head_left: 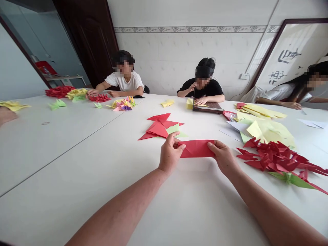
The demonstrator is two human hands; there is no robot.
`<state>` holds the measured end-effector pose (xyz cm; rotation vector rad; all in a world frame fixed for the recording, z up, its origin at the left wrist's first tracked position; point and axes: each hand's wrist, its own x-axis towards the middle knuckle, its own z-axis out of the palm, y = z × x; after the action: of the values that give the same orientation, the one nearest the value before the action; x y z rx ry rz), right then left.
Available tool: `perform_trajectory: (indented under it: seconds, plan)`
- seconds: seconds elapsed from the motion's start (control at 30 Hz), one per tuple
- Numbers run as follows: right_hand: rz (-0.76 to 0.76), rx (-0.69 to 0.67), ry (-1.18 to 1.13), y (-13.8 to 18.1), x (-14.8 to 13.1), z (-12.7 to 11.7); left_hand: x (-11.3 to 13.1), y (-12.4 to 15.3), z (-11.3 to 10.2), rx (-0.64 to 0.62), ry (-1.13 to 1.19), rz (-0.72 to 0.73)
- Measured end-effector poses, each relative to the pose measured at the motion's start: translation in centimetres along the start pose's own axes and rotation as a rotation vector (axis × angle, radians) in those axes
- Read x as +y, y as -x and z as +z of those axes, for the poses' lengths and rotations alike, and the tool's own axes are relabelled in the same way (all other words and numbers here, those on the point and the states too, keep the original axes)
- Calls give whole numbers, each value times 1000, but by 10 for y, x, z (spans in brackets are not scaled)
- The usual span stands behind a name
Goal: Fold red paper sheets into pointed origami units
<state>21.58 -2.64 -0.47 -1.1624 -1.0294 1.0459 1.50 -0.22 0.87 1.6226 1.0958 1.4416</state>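
A red sheet of paper (197, 148), folded into a long rectangle, lies on the white table (77, 164) in front of me. My left hand (170, 152) pinches its left end with thumb and fingers. My right hand (222, 156) holds its right end, thumb on top. Just beyond the sheet lies a small heap of red folded triangles (159, 128) with a pale green piece (175, 130). To my right is a pile of folded red paper cranes (275, 158) with a green one (292, 178) at its near edge.
Yellow and light green sheets (266, 130) lie at the right. Three people sit along the far side, with a dark board (208, 107) before the middle one. More folded paper in red (58, 91), yellow (77, 92) and mixed colours (124, 104) lies at far left.
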Motion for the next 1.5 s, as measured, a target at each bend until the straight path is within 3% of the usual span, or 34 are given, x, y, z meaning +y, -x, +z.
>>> perform_trajectory:
  seconds: [0.6,0.87,1.07,1.27,1.4,1.5]
  plan:
    - [49,15,-23,1,-2,1,-2,0,0,-2,20,-45]
    - [58,52,2,2,-3,3,3,-2,-1,-17,135,-263]
    - [47,87,22,-1,-5,1,-2,-3,-3,-82,160,-330]
    - [44,87,6,-3,-4,1,-4,-1,-1,-228,377,-487]
    - [12,116,10,-3,-3,3,-3,5,3,-379,372,-456]
    - [-18,148,48,-2,-2,4,-3,7,6,-341,304,-447]
